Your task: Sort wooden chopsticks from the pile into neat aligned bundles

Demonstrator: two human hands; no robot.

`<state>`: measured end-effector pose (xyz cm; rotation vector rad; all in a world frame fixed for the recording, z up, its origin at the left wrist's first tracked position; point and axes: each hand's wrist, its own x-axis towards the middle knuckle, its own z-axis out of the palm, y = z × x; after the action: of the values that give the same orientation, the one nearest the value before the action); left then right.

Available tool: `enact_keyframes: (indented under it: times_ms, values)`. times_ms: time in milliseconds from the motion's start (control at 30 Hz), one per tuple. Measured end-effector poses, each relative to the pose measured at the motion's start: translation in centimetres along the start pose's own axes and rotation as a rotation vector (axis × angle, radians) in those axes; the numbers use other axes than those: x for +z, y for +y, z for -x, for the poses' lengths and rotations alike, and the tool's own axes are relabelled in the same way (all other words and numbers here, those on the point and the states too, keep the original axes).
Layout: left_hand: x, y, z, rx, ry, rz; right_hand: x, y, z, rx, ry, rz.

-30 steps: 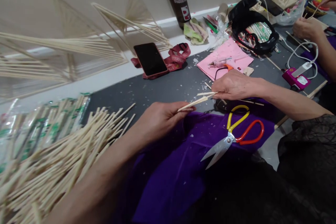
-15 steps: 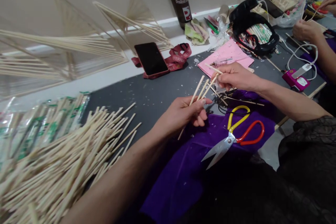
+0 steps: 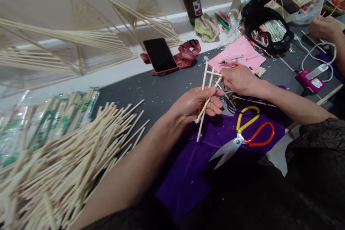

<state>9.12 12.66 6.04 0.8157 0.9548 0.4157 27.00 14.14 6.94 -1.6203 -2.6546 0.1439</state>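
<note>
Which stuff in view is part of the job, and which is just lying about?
Job, as I read it:
held sticks, in left hand and right hand
loose stick pile
bagged sticks, likely stock
scissors, likely

Just lying about, probably:
phone
lanyard
bottle
magenta adapter

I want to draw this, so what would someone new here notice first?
Probably the big heap of pale sticks at the lower left, beside sticks in clear bags. Next, the scissors with one yellow and one red handle, lying open on the purple cloth. Just above them, the left hand and right hand hold a few thin sticks.
</note>
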Motion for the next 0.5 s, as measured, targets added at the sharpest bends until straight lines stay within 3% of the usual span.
enact_keyframes:
  times_ms: [100, 167, 267, 333, 500]
  values:
    - [-1.0, -0.4, 0.8, -0.011, -0.035, -0.024, 0.1, 1.1, 0.1, 0.015, 0.029, 0.134]
    - [-1.7, -0.9, 1.7, -0.024, -0.036, -0.042, 0.0, 2.8, 0.3, 0.11, 0.063, 0.154]
    - [-1.9, -1.5, 2.3, 0.105, 0.088, 0.016, -0.5, 4.5, 0.8, 0.191, 0.092, 0.034]
    - [-1.0, -1.6, 1.8, 0.268, 0.176, 0.092, -0.9, 3.8, 0.9, 0.128, 0.06, -0.084]
    - [2.2, -0.4, -1.0, 0.579, 0.283, 0.129, -1.4, -0.7, 0.0, -0.058, -0.04, -0.196]
